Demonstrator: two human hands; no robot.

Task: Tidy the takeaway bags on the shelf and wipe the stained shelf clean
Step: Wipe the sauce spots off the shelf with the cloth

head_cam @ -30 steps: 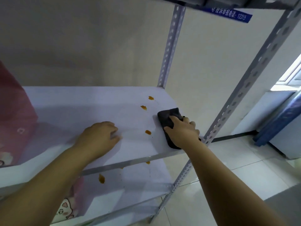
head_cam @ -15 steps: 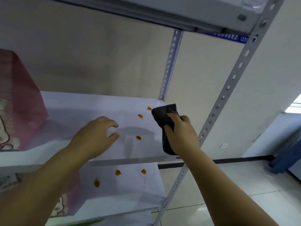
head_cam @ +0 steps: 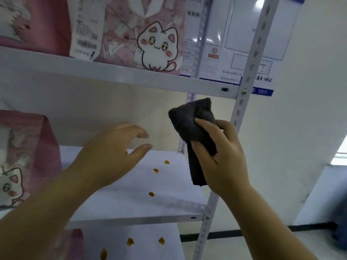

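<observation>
— Gripping a dark cloth [head_cam: 195, 128], is that the right hand [head_cam: 219, 158]?

— Yes. Its fingers are curled tight round the folded cloth, thumb pressed on the front, and the cloth's lower end hangs down below the palm. Hand and cloth are held up in the air, above the right end of the middle shelf [head_cam: 169, 209], close to the rack's front post [head_cam: 249, 87].

— And the left hand [head_cam: 112, 156]?

— Empty. It hovers over the same shelf, fingers spread loosely and slightly bent, holding nothing. I cannot tell whether it touches the board.

— Where are the stains?

— Three small orange spots [head_cam: 155, 170] lie on the middle shelf, between the two hands. More orange spots [head_cam: 130, 241] sit on the lower shelf [head_cam: 142, 233] beneath.

— And the bags?

— One pink bag [head_cam: 28, 156] with a cartoon cat stands at the left end of the middle shelf, well apart from the spots. On the upper shelf [head_cam: 112, 74] another pink cat bag [head_cam: 150, 38] stands with a white receipt [head_cam: 86, 29] on its front, and a further one shows at the far left, blurred. Behind the post, on the wall, hangs a white and blue notice [head_cam: 242, 44].
</observation>
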